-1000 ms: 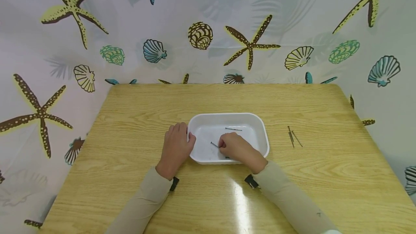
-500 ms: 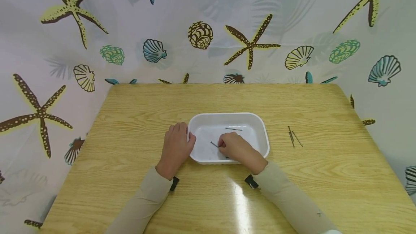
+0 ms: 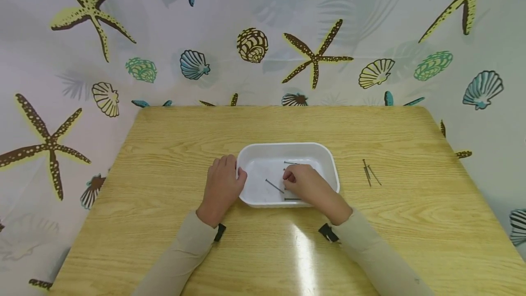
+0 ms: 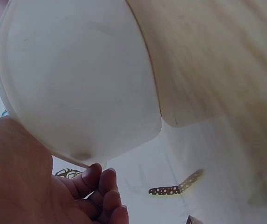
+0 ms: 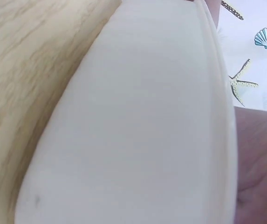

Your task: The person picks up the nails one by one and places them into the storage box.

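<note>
A white plastic tray [image 3: 256, 168] stands on the wooden table, with several nails lying in it. At its left end my left hand [image 3: 222, 188] holds the rim, thumb on top and fingers along the outside; the left wrist view shows the fingertips [image 4: 93, 170] close by the rim. Above the tray's right half is my right hand [image 3: 306, 184], its thumb and index finger loosely curled with no nail visible between them. Left of those fingers a nail [image 3: 274, 186] lies slanted on the tray floor. Another nail [image 3: 291, 199] lies near the front wall, partly hidden by the hand.
A few more nails [image 3: 367, 173] lie close together on the table, right of the tray. The wooden table [image 3: 172, 136] extends around the tray. Behind and beside it hangs a cloth [image 3: 222, 76] printed with starfish and shells.
My right hand has let go of the slanted nail and drawn back a little to the right, so the nail's whole length shows. My left hand stays at the rim.
</note>
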Demonstrator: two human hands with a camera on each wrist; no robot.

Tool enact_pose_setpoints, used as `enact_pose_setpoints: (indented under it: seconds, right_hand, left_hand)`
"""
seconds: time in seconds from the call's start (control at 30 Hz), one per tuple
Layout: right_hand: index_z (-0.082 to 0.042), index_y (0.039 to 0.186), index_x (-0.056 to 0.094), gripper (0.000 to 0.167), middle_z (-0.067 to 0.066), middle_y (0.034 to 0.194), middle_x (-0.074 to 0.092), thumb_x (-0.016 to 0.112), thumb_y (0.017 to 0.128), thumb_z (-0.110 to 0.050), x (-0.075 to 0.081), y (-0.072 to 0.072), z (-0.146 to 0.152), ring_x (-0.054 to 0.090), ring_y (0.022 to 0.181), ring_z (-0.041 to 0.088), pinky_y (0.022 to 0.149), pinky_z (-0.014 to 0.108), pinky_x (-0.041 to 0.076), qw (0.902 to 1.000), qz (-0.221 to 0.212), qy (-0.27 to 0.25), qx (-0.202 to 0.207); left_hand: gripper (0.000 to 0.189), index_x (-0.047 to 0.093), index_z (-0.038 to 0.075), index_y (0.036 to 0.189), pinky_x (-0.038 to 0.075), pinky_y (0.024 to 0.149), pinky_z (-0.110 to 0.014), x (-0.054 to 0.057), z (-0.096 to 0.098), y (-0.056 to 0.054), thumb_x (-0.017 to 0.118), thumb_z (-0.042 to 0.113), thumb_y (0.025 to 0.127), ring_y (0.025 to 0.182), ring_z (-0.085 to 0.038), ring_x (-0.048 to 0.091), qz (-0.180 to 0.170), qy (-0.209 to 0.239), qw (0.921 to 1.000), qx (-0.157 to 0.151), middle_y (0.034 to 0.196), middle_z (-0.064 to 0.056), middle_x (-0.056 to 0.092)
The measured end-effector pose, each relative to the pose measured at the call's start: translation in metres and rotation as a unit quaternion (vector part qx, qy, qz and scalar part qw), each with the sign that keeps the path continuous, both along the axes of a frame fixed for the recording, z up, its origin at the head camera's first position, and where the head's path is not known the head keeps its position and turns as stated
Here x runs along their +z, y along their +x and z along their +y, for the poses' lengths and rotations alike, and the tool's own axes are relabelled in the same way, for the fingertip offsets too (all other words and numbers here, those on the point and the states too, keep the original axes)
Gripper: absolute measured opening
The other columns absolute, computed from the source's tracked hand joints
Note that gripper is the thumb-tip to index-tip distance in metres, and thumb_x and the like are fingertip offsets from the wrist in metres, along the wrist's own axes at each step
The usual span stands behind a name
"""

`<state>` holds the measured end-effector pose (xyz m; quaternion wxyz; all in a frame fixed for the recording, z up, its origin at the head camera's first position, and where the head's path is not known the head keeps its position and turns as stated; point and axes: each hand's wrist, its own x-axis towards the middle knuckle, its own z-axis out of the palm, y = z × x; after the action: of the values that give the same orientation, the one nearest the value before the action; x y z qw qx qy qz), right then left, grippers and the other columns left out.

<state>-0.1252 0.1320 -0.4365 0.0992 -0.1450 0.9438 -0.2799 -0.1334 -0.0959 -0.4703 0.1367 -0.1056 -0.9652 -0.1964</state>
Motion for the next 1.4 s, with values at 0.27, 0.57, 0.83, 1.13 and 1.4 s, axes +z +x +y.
enact_pose_setpoints:
  seconds: [0.27, 0.57, 0.83, 1.13, 1.4]
  right_hand:
    - [-0.008, 0.087, 0.064, 0.008, -0.002, 0.078, 0.061, 0.063, 0.086, -0.016, 0.010, 0.005, 0.025, 0.057, 0.073, 0.010, 0.067, 0.029, 0.047, 0.9991, 0.025, -0.021, -0.026]
    - [-0.007, 0.087, 0.064, 0.010, -0.001, 0.077, 0.061, 0.063, 0.087, -0.016, 0.019, 0.009, 0.058, 0.057, 0.072, 0.012, 0.065, 0.030, 0.047, 0.9968, 0.055, -0.032, -0.048]
    - [-0.005, 0.094, 0.064, 0.016, 0.005, 0.085, 0.063, 0.060, 0.090, -0.020, 0.023, 0.012, 0.093, 0.058, 0.079, 0.019, 0.068, 0.035, 0.049, 0.9937, 0.055, -0.016, -0.097]
    - [-0.002, 0.102, 0.063, 0.036, 0.012, 0.091, 0.064, 0.049, 0.095, -0.035, 0.020, 0.019, 0.144, 0.059, 0.083, 0.025, 0.068, 0.040, 0.048, 0.9864, 0.066, 0.012, -0.150]
    - [0.002, 0.103, 0.060, 0.033, 0.018, 0.096, 0.062, 0.050, 0.095, -0.028, 0.006, 0.025, 0.178, 0.059, 0.087, 0.032, 0.069, 0.044, 0.047, 0.9827, 0.038, 0.033, -0.178]
  left_hand:
    - [0.015, 0.044, 0.009, 0.080, 0.030, 0.061, -0.032, 0.000, 0.000, 0.000, 0.050, 0.021, 0.087, 0.068, -0.022, 0.038, -0.003, -0.001, 1.0000, 0.001, 0.072, -0.002, 0.041]
    - [0.015, 0.045, 0.008, 0.081, 0.030, 0.061, -0.032, 0.001, 0.000, 0.001, 0.050, 0.021, 0.087, 0.069, -0.022, 0.038, -0.003, 0.001, 1.0000, -0.002, 0.073, -0.002, 0.041]
    - [0.016, 0.045, 0.008, 0.080, 0.030, 0.060, -0.032, 0.000, -0.001, 0.001, 0.051, 0.021, 0.086, 0.067, -0.022, 0.038, 0.009, 0.001, 1.0000, -0.004, 0.072, -0.003, 0.041]
    - [0.016, 0.044, 0.008, 0.080, 0.029, 0.060, -0.032, 0.000, -0.001, 0.001, 0.050, 0.021, 0.087, 0.068, -0.022, 0.038, 0.002, 0.000, 1.0000, -0.006, 0.072, -0.003, 0.040]
    - [0.015, 0.044, 0.008, 0.080, 0.029, 0.060, -0.032, 0.000, -0.001, 0.001, 0.050, 0.021, 0.087, 0.068, -0.022, 0.037, 0.002, 0.002, 1.0000, -0.006, 0.072, -0.002, 0.040]
